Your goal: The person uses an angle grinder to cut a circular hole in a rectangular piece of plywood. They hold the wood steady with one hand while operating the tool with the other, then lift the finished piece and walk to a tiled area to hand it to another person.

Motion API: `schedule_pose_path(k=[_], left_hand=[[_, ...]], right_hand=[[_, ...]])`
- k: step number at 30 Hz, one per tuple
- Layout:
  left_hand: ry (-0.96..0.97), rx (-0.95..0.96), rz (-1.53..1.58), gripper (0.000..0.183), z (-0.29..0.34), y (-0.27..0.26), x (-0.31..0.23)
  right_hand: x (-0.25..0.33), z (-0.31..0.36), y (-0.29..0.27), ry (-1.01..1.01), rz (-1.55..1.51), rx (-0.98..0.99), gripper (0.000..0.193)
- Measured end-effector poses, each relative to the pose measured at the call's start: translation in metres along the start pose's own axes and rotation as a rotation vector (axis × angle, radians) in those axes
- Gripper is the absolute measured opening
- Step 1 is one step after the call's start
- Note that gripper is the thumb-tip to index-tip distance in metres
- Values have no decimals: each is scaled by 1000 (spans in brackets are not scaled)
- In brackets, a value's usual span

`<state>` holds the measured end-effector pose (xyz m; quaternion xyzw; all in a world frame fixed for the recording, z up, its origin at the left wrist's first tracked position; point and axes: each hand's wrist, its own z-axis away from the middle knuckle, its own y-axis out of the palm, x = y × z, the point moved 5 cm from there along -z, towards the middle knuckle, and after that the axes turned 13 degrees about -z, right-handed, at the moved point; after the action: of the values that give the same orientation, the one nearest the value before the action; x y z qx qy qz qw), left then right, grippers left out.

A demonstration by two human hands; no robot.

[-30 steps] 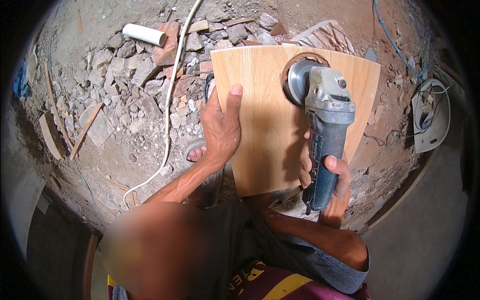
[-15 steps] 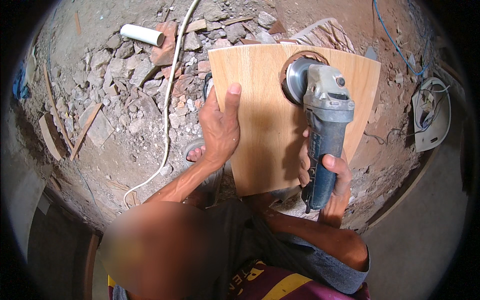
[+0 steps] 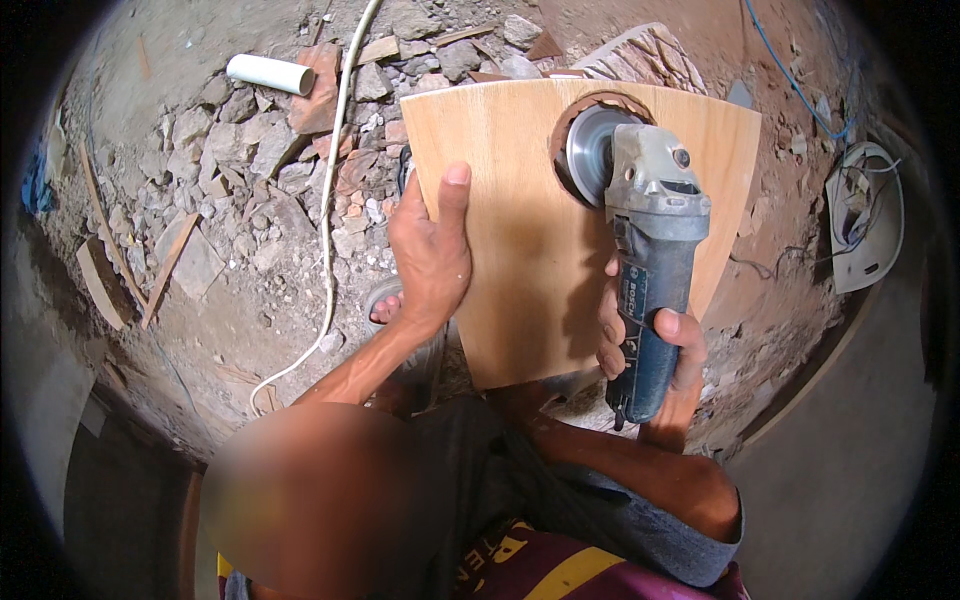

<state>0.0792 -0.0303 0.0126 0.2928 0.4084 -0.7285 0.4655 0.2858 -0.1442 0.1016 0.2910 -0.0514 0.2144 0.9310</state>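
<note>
My right hand (image 3: 668,340) is wrapped round the dark blue body of an angle grinder (image 3: 655,240) with a grey metal head. Its round disc (image 3: 593,155) looks blurred and sits at the edge of a round hole in a wood-grain tile (image 3: 520,240). Round that hole the rim is rough and brownish. My left hand (image 3: 435,245) grips the tile's left edge, thumb lying on the face and the other fingers behind it, partly hidden. The tile is held tilted in front of me, above my feet.
Broken stones (image 3: 280,150) and rubble cover the ground. A white pipe piece (image 3: 270,74) lies at the far left, near a pale cable (image 3: 330,200). Wood strips (image 3: 170,268) are at the left. A blue cable (image 3: 790,85) and a white plastic piece (image 3: 868,225) lie at the right.
The tile and my left hand have shifted slightly left and up in the picture. The grinder's disc remains at the hole, and both hands keep their hold.
</note>
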Motion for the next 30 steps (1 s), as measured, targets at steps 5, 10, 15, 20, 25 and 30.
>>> schedule_pose_path(k=[5,10,15,20,25,30], left_hand=[[-10,-6,9,62,0,0,2],[12,-5,-6,61,-1,1,3],[-21,5,9,63,0,0,2],[-22,4,8,65,0,1,2],[-16,11,9,66,-1,0,2],[-6,19,11,65,0,-1,-1]], right_hand=[[1,-2,0,10,-43,46,80],[0,-1,2,-15,-7,32,83],[1,-2,3,10,-34,33,80],[2,-1,7,1,-26,11,80],[1,-2,5,5,23,3,79],[4,-6,3,-26,151,-44,78]])
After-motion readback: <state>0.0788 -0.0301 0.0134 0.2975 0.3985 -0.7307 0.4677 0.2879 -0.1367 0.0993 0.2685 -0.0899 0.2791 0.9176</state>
